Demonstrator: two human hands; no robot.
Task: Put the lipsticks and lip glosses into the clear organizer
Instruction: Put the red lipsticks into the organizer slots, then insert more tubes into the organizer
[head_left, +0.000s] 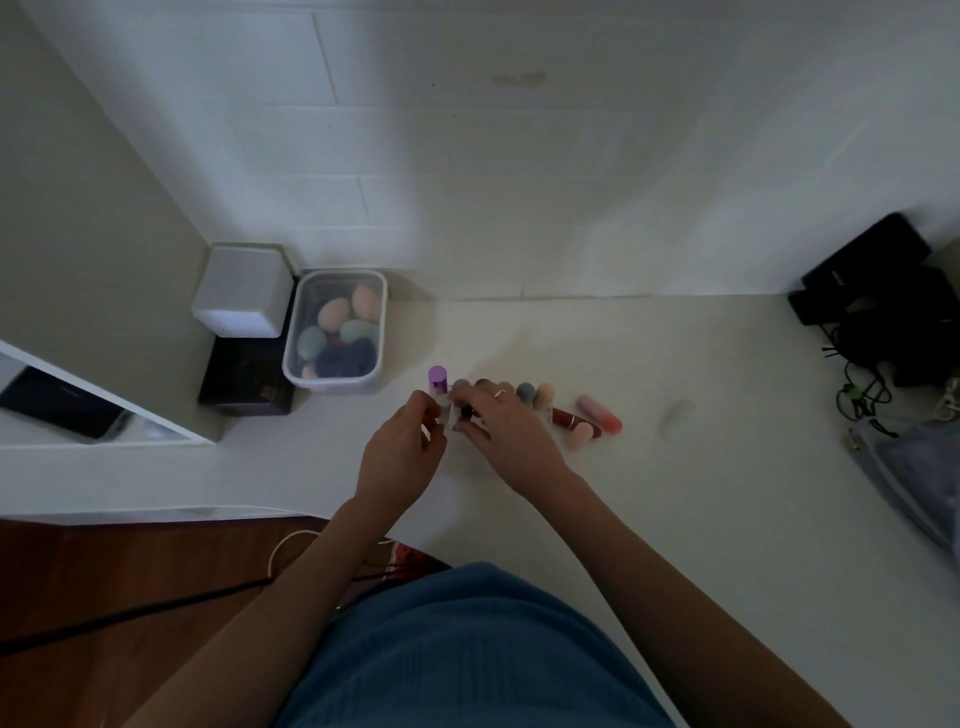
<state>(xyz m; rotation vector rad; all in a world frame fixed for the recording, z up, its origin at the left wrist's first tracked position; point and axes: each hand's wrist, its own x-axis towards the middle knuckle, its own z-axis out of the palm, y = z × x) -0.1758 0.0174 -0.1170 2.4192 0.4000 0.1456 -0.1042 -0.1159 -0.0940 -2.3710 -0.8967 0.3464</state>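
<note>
A clear organizer (448, 415) stands mid-table, hard to make out. It holds upright tubes: a purple-capped one (438, 379), a grey-capped one (461, 385), a blue-grey one (525, 391) and a peach one (544, 391). My right hand (501, 423), with a ring on one finger, pinches a dark red lipstick (466, 413) over the organizer's left part. My left hand (408, 447) grips the organizer's left end with curled fingers. Right of the organizer lie a dark red lipstick (563, 417), a peach-tipped tube (588, 429) and a pink lip gloss (600, 413).
A lidded clear box of makeup sponges (337, 330) sits behind and to the left, beside a white cube (243, 291) on a black box (244, 379). A mirror (78, 410) leans at the far left. Black gear and cables (883, 322) and a pouch (909, 467) fill the right side.
</note>
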